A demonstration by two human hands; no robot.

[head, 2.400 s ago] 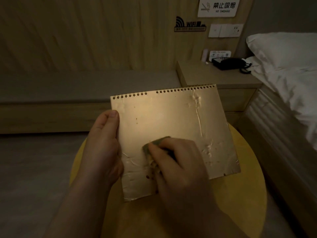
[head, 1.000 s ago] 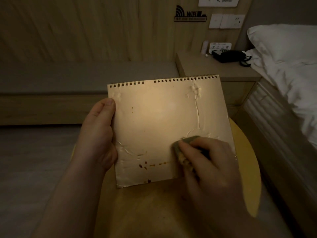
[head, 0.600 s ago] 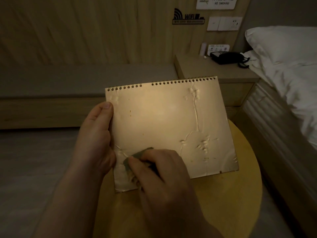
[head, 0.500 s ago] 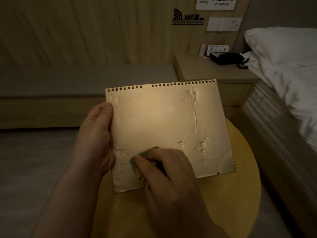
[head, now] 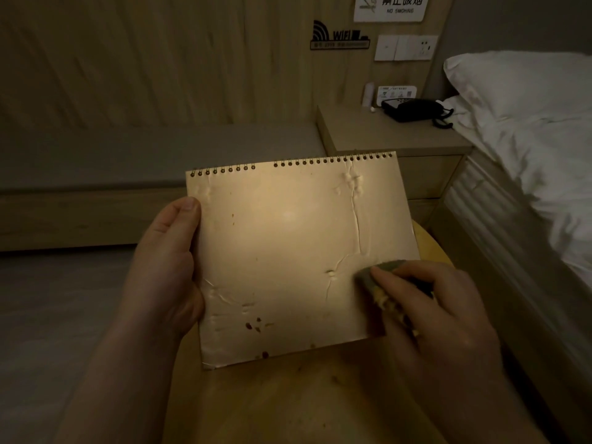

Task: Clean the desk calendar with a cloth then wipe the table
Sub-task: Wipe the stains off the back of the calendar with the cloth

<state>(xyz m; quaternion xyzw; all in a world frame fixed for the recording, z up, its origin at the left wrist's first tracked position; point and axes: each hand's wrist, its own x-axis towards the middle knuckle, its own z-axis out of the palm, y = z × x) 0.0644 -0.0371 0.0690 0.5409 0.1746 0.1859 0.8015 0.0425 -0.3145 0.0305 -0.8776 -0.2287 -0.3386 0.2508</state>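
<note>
Calendar (head: 288,251) held over round table (head: 429,248) | left hand (head: 163,270) clamped on its left edge | right hand (head: 429,309) pinching cloth (head: 378,274) at right edge | brown spots (head: 256,325) remain low | table wipe not begun

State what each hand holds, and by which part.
Left hand grips the calendar by its left edge; right hand pinches a bunched cloth.

- Dim hotel bedroom.
- Bed (head: 528,149) with white pillow at 2 o'clock.
- Nightstand (head: 384,136) holding a telephone (head: 413,109) at 1 o'clock.
- No-smoking sign (head: 392,8) and WiFi sign (head: 339,36) on the wood-panelled wall at 12 o'clock.
</note>
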